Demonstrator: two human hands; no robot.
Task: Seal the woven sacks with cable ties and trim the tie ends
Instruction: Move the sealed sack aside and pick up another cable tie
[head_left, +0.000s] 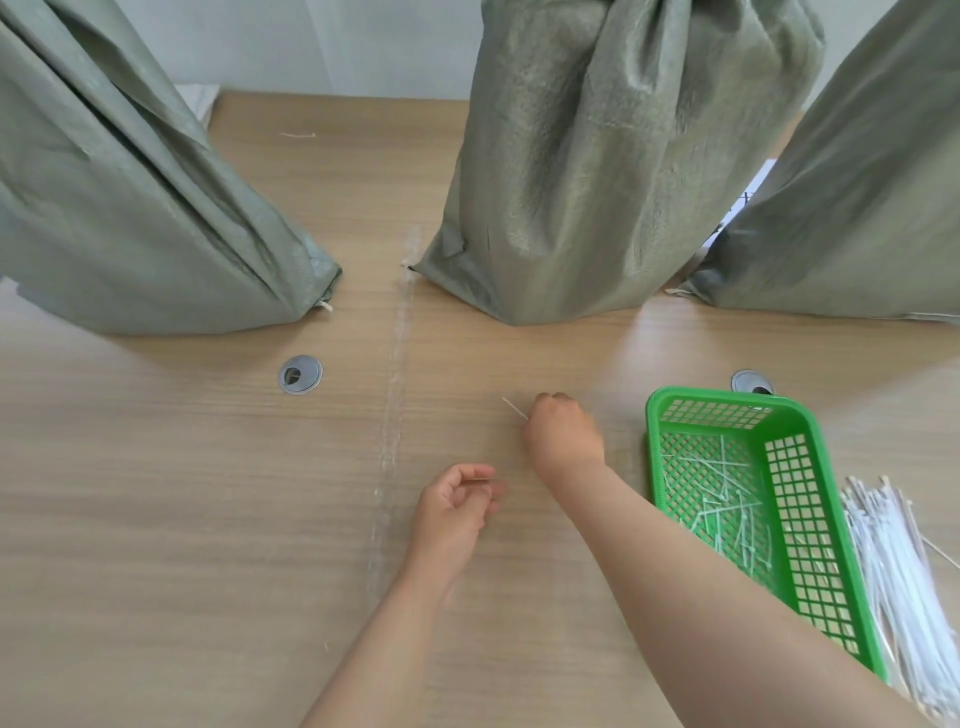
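While the right hand (563, 434) sits at frame ctr w/ fingers curled, pinching a thin white tie offcut (514, 408) that pokes up-left, the left hand (457, 506) just below-left is loosely curled, thumb + forefinger pinching what looks like another short piece (480, 479). Across the top of the table (182, 493) stand the left sack (130, 208), middle sack (597, 182) and right sack (857, 208). Green basket (727, 399) at lower right holds more offcuts (727, 499); cable ties (893, 561) lie bundled just beside it at the right edge.
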